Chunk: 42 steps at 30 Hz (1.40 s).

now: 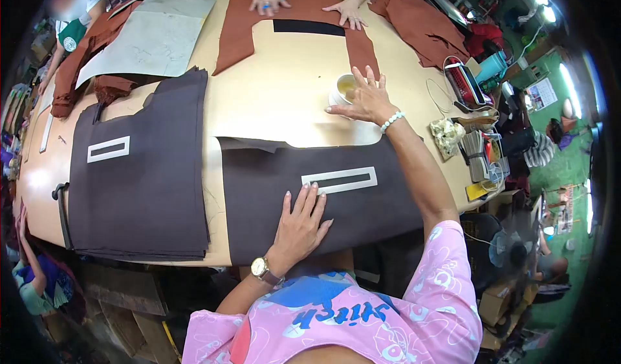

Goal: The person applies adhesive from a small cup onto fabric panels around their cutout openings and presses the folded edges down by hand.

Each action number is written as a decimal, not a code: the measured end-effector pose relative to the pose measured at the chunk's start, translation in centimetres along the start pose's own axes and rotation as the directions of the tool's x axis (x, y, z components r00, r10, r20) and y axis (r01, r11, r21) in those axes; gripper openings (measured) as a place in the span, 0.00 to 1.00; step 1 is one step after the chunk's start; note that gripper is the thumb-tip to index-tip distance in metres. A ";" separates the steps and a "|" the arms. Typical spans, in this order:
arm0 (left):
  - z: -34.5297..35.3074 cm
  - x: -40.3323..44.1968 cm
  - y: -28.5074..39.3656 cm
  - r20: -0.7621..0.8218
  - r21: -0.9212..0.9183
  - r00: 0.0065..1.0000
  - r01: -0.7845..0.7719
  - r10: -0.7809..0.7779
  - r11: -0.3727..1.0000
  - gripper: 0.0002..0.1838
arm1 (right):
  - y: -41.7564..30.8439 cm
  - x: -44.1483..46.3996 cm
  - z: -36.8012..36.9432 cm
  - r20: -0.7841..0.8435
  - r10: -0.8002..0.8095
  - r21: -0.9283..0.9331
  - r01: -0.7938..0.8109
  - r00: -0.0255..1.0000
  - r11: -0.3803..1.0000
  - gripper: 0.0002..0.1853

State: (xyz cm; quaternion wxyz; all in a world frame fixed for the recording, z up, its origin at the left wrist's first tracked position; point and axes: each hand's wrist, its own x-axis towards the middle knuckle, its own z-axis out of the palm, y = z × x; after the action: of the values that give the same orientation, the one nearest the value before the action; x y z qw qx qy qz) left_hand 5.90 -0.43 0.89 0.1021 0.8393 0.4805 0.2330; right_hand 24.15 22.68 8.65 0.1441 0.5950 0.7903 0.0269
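Observation:
My left hand (299,225), with a watch on the wrist, lies flat on a dark grey-brown fabric piece (259,196). Its fingertips touch the lower left of a white rectangular frame-shaped strip (369,178) on that fabric. Beyond the fabric, my right hand (367,100) is spread beside a white cup (335,94) with yellowish contents. Fingers and thumb are apart around the cup's near right side; whether they touch it I cannot tell. To the left, a stack of dark fabric pieces (142,202) bears another white frame strip (123,142).
Across the table (259,99), a person's hands (349,11) rest on rust-brown fabric (236,31) with a black strip (309,28). Pale sheet material (152,34) lies at the far left. A red device (464,83), cables and a cloth bundle (446,136) crowd the right edge.

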 end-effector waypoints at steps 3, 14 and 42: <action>-0.2 0.0 0.0 0.008 -0.010 1.000 0.007 -0.007 1.000 0.27 | 0.0 0.4 0.0 0.020 -0.004 0.002 0.004 1.000 1.000 0.50; 0.0 -0.1 -0.2 -0.004 -0.032 1.000 0.004 -0.004 0.999 0.28 | 3.6 1.1 -4.2 -0.395 -0.013 0.205 0.102 0.918 0.974 0.26; 0.9 -0.4 -0.1 -0.053 0.036 0.998 -0.038 0.039 0.999 0.27 | -2.5 -19.5 10.6 -0.231 0.226 0.596 -0.046 0.946 0.802 0.32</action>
State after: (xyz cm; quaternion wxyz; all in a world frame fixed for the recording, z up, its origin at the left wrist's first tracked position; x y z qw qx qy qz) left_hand 6.09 -0.68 -0.07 0.0699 0.8436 0.4708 0.2487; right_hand 29.45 2.11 1.83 -0.1651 0.6555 0.7272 -0.1189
